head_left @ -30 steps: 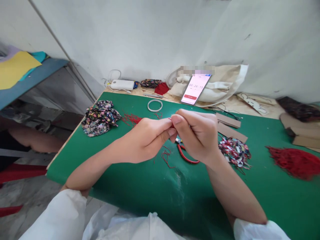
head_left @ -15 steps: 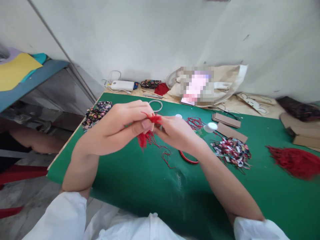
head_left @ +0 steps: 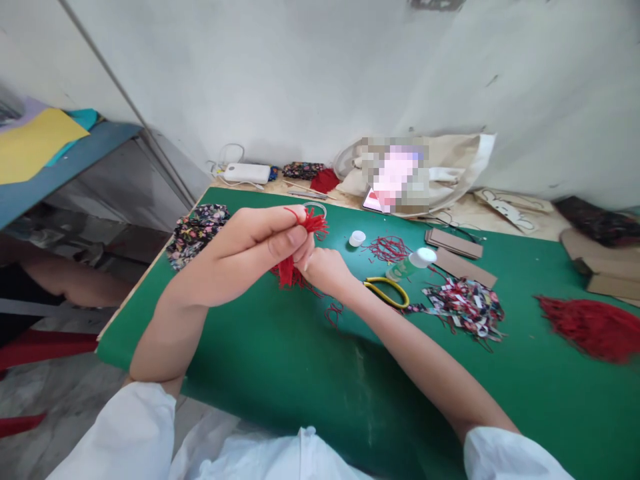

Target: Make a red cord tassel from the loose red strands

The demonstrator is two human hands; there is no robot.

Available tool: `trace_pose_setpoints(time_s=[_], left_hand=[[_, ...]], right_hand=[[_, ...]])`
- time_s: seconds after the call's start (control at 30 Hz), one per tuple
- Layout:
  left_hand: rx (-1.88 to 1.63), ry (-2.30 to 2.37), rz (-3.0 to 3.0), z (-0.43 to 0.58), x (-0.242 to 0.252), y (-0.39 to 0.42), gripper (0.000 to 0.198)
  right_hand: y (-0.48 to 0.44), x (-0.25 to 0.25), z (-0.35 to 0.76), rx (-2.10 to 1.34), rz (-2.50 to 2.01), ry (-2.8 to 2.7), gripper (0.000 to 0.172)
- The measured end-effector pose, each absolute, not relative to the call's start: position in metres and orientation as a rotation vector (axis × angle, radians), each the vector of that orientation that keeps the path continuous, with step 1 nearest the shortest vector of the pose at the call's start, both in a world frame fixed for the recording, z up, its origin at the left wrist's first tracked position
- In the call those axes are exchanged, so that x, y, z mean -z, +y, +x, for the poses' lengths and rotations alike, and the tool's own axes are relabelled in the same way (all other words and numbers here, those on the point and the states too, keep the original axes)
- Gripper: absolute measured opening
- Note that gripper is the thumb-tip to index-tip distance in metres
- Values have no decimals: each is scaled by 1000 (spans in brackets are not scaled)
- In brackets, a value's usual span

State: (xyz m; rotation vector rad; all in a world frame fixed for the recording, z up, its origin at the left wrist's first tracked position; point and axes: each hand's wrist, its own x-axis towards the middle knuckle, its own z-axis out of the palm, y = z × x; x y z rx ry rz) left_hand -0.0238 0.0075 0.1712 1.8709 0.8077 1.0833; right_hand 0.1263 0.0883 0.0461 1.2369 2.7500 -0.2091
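My left hand [head_left: 260, 243] pinches a red thread tassel [head_left: 316, 223] between thumb and fingers. Short strands fan out above the grip, and longer ones hang below it. Against the lower side of that grip, my right hand [head_left: 327, 270] is closed, its fingertips turned inward by the tassel. What those fingers hold is hidden. Loose red strands trail under the hands onto the green mat [head_left: 300, 360]. Beyond my right forearm lie a yellow loop handle [head_left: 387, 292], a clear bottle with a white cap [head_left: 423, 257] and a small white cap [head_left: 357, 239].
Red thread scraps [head_left: 387, 249], brown card pieces [head_left: 465, 265] and a heap of patterned scraps [head_left: 467, 303] lie to the right. A red thread bundle [head_left: 593, 327] is farther right. Floral fabric [head_left: 197, 233] sits at left. Behind stand a phone [head_left: 393, 177] and a cloth bag [head_left: 463, 157].
My right hand has moved down and left, off the tassel's top, and closed more tightly. The cut-looking top strands now fan out in view. My left hand keeps its pinch.
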Motion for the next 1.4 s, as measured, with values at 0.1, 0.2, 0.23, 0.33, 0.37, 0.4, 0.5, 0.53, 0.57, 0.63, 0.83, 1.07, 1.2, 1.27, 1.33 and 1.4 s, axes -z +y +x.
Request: trace_pose_setpoints(time_s=[0.1,0.2,0.23,0.33,0.37,0.4,0.5,0.53,0.57,0.63,0.83,1.07,1.2,1.27,1.33,1.4], left_hand=[[-1085,792,1862,-22,-170,9,30],[-1072,817,1865,-21,-170,9,31],[-1065,825,1867,-21,-170,9,31],[-1033,863,1876,-22,-170,8,33],[-1024,883,1880,-23,-170,8,33],[-1017,903,1886,-23,-170,8,33],[-1016,931,1891,-24,-170,7,32],[-1012,930,1889,-25,-170,7,32],[-1003,936,1891,-25,-170,7,32],[-998,966,1914,-24,-170,8,32],[-957,982,2036,-20,-167,13,32],[-829,839,1873,-10,-158,14,36],[-841,763,1676,-7,-154,14,36],[-829,754,1659,-6,-153,14,36],[-841,750,1646,-6,-153,15,37],[-863,748,1624,-5,-152,15,36]], right_hand=[[91,-56,130,173,1284,2763,44],[91,-65,135,145,1292,2800,44],[91,-69,137,137,1282,2816,43],[88,-81,142,121,1240,2866,37],[87,-86,144,118,1229,2883,35],[86,-90,146,115,1222,2901,35],[84,-103,156,102,1216,2961,36],[84,-107,161,86,1210,3004,36],[83,-110,165,54,1194,3079,36],[80,-117,175,-40,1140,3290,35],[59,-142,192,-137,1030,3651,25],[48,-150,191,-110,1094,3633,28],[49,-148,190,-161,1073,3660,31],[50,-149,190,-195,1056,3694,31],[51,-150,190,-173,1031,3708,29],[52,-150,191,-112,1026,3699,25]])
